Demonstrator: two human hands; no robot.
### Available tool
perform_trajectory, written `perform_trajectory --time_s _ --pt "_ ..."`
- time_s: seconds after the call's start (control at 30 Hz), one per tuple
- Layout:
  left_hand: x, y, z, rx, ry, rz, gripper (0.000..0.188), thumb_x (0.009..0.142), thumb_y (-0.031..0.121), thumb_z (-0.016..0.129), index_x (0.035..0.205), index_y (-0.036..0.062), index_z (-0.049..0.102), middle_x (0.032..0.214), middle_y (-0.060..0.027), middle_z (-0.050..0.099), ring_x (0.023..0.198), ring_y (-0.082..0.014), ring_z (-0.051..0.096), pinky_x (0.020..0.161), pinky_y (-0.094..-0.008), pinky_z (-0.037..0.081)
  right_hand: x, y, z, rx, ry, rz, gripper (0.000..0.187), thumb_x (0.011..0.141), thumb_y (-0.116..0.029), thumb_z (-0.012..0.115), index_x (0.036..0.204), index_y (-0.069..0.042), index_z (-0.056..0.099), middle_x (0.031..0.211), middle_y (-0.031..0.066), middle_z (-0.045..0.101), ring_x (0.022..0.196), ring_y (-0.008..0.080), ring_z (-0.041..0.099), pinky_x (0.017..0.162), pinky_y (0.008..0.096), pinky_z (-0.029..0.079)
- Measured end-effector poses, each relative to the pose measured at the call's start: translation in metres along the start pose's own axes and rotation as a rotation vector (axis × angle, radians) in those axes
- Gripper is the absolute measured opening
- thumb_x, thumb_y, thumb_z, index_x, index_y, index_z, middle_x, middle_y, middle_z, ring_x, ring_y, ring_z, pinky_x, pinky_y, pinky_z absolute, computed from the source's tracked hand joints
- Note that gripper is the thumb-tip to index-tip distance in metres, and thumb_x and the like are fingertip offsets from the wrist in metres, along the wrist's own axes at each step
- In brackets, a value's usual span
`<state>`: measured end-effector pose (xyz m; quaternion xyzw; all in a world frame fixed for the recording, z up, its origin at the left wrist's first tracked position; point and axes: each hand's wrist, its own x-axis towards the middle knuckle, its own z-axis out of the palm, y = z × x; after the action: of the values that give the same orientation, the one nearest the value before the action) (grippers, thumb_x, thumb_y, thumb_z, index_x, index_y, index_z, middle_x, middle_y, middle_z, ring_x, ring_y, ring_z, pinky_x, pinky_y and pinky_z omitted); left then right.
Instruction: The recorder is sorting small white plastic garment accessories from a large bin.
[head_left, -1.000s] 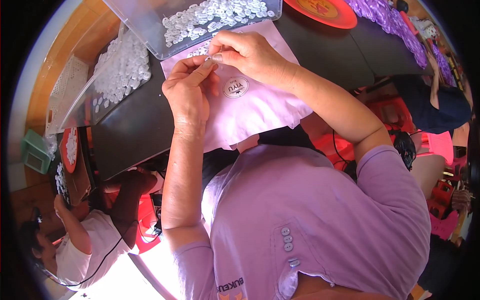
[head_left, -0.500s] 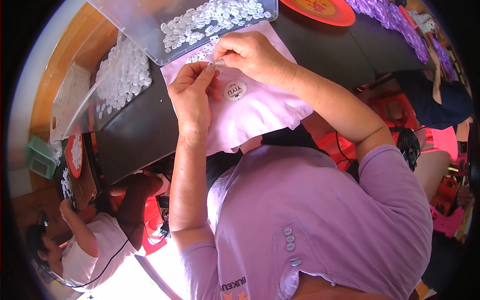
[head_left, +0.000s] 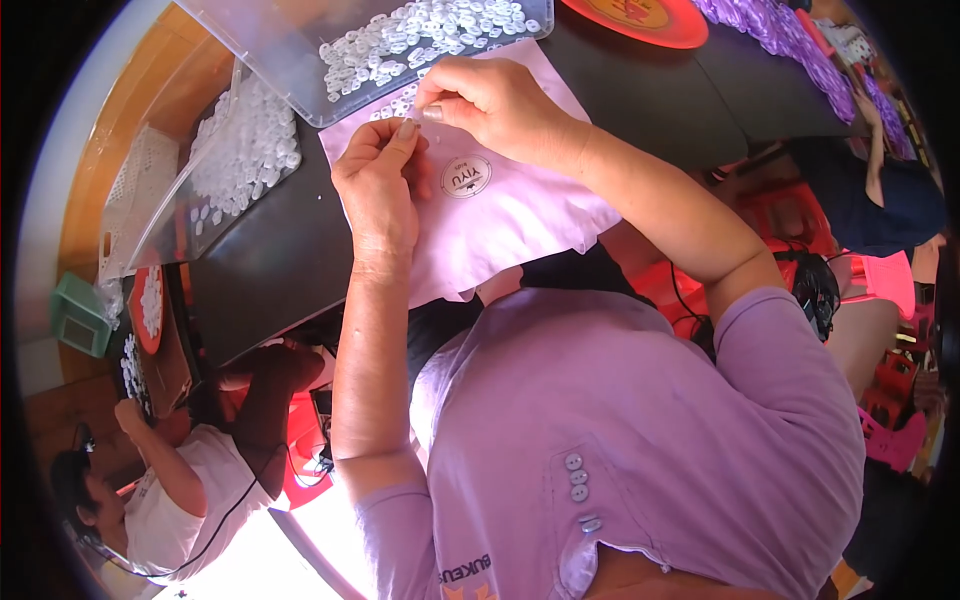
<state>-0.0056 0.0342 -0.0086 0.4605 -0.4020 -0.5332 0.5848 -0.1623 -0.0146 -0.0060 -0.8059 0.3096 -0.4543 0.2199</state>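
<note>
My left hand (head_left: 382, 170) is closed in a pinch above a pink cloth (head_left: 520, 215); a tiny pale bit shows at its fingertips, too small to name. Just to the right and slightly farther off, my right hand (head_left: 490, 105) is also pinched, thumb against curled fingers, and what it may hold is hidden. The two sets of fingertips are close but apart. Beyond them, several small white plastic pieces with dark openings (head_left: 395, 104) lie on the cloth's far part. The cloth carries a round printed label (head_left: 466, 177).
A clear plastic bin (head_left: 330, 118) of similar white pieces stands beyond the cloth. More white pieces (head_left: 245, 150) lie in a clear container at left. An orange-red plate (head_left: 680, 35) and purple wrapped goods (head_left: 790, 50) are at far right. Another person (head_left: 185, 470) works at lower left.
My right hand has drawn slightly away from my left, so a small gap shows between the fingertips. My left hand has shifted a little left.
</note>
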Motion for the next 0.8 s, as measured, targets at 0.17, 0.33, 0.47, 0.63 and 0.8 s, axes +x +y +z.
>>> perform_trajectory --time_s 0.17,0.33,0.47,0.63,0.8 --pt "0.0 -0.001 0.0 -0.015 0.001 -0.007 0.009 0.09 0.007 0.061 0.089 -0.0018 0.06 0.074 -0.0059 0.061 0.051 -0.0097 0.05 0.043 -0.0231 0.038 -0.002 0.008 0.002 -0.142 0.028 -0.172 0.012 0.081 0.002 0.06 0.09 -0.005 0.06 0.083 0.0059 0.064 0.077 0.0221 0.064 0.066 0.0303 0.05" --pt "-0.002 -0.002 0.003 0.086 -0.02 0.027 0.011 0.089 0.006 0.061 0.093 -0.0043 0.06 0.076 -0.0079 0.061 0.053 -0.012 0.053 0.044 -0.0242 0.038 -0.003 0.004 -0.001 -0.195 0.023 -0.134 0.013 0.077 0.005 0.058 0.087 -0.004 0.057 0.083 0.0072 0.064 0.076 0.0247 0.064 0.065 0.0328 0.05" --pt "0.0 -0.002 0.004 0.121 -0.001 0.029 0.009 0.09 0.009 0.062 0.088 -0.0004 0.061 0.073 -0.0034 0.061 0.052 -0.0067 0.05 0.042 -0.0215 0.038 -0.004 0.008 0.007 -0.11 0.024 -0.144 0.012 0.077 0.006 0.057 0.086 -0.003 0.057 0.081 0.0092 0.063 0.074 0.0266 0.063 0.064 0.0342 0.05" --pt "0.001 -0.001 0.002 0.145 0.001 -0.011 0.01 0.09 0.007 0.06 0.091 -0.0028 0.061 0.073 -0.0055 0.06 0.052 -0.0103 0.051 0.043 -0.0238 0.038 -0.003 0.006 0.01 -0.106 -0.001 -0.119 0.012 0.077 0.007 0.056 0.086 -0.001 0.057 0.079 0.0117 0.064 0.074 0.0283 0.064 0.064 0.0347 0.05" --pt "0.001 -0.003 0.003 0.088 0.049 -0.006 0.011 0.09 0.008 0.06 0.091 -0.0025 0.06 0.074 -0.0062 0.06 0.052 -0.0113 0.052 0.044 -0.0242 0.039 0.012 -0.002 -0.007 -0.186 -0.081 0.013 0.006 0.08 -0.004 0.06 0.085 -0.004 0.062 0.083 0.0102 0.066 0.076 0.0283 0.064 0.065 0.036 0.05"
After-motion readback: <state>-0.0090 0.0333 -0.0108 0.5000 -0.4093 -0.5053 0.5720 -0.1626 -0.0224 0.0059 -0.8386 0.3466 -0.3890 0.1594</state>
